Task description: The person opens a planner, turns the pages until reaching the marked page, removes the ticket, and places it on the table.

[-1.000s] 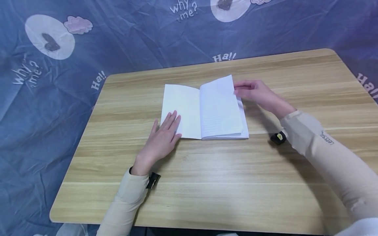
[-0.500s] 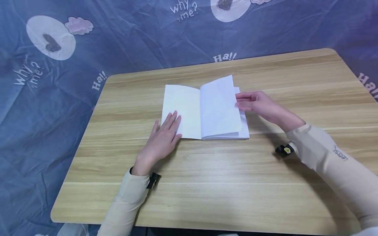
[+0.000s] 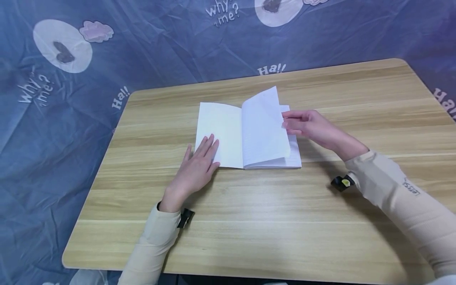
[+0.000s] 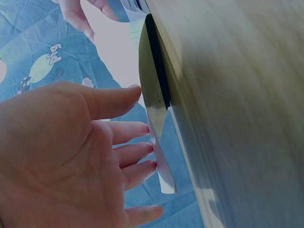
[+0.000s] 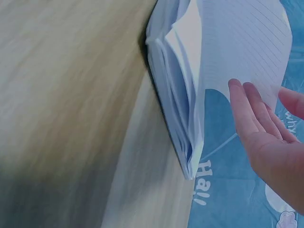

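An open notebook [image 3: 224,118] with white pages lies near the middle of the wooden table. On its left side my left hand [image 3: 192,170] rests with straight, spread fingers; in the left wrist view the thumb and fingertips touch the paper's edge. My right hand [image 3: 315,128] pinches the outer edge of a lined page [image 3: 265,126], which bends up off the stack. Seen from the right wrist, the fingers [image 5: 242,109] lie on one face of that page and the thumb [image 5: 290,100] is at its edge. More pages [image 5: 178,99] fan slightly beneath it.
The wooden table [image 3: 249,229] has rounded corners, and a blue printed cloth [image 3: 160,47] hangs behind and to the left of it. Small black devices sit at both wrists, one by the left cuff [image 3: 185,218], another by the right cuff [image 3: 342,183].
My right hand has slid down along the page's outer edge toward me. The page now lifts higher and leans further left, baring more of the sheet below. My left hand stays in place.
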Demonstrator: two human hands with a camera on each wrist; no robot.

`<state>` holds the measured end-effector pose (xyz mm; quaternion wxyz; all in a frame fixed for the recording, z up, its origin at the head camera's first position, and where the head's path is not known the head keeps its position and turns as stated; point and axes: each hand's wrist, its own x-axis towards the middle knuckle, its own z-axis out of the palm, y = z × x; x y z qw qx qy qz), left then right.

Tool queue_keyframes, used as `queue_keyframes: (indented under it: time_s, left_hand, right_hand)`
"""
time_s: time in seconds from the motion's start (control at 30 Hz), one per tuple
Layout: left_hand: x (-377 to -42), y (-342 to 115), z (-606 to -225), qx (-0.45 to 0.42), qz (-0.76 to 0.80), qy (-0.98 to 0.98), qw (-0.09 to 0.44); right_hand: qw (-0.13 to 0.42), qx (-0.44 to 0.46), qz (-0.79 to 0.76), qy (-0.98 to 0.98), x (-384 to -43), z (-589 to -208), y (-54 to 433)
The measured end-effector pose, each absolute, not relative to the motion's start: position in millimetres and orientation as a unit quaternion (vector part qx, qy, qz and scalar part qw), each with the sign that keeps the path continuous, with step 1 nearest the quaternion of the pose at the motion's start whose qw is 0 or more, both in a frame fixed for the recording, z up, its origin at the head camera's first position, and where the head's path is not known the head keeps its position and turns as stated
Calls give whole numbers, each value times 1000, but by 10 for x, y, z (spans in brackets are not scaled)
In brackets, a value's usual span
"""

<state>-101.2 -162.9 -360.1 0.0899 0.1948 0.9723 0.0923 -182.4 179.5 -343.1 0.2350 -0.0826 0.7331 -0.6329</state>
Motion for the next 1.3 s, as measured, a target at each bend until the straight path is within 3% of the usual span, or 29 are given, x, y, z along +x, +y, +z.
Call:
queue_keyframes:
  time_s: [0.6, 0.77, 0.93, 1.13, 1.3]
  left_hand:
    - [-1017, -1675, -3604, 178, 93, 975, 91]
    - [-1016, -1695, -3586, 171, 100, 975, 95]
    - [-1020, -1730, -3568, 159, 110, 977, 94]
    - [-1027, -1802, -3547, 153, 117, 977, 89]
    - [-1042, -1891, -3519, 142, 115, 980, 82]
  right_hand:
    - [203, -121, -683, 691, -1929, -3380, 1368]
    - [203, -168, -685, 679, -1944, -3357, 1246]
    - [211, -236, -665, 676, -1946, -3348, 1159]
    - [215, -239, -636, 702, -1938, -3407, 1029]
    - [190, -280, -523, 782, -1935, -3506, 905]
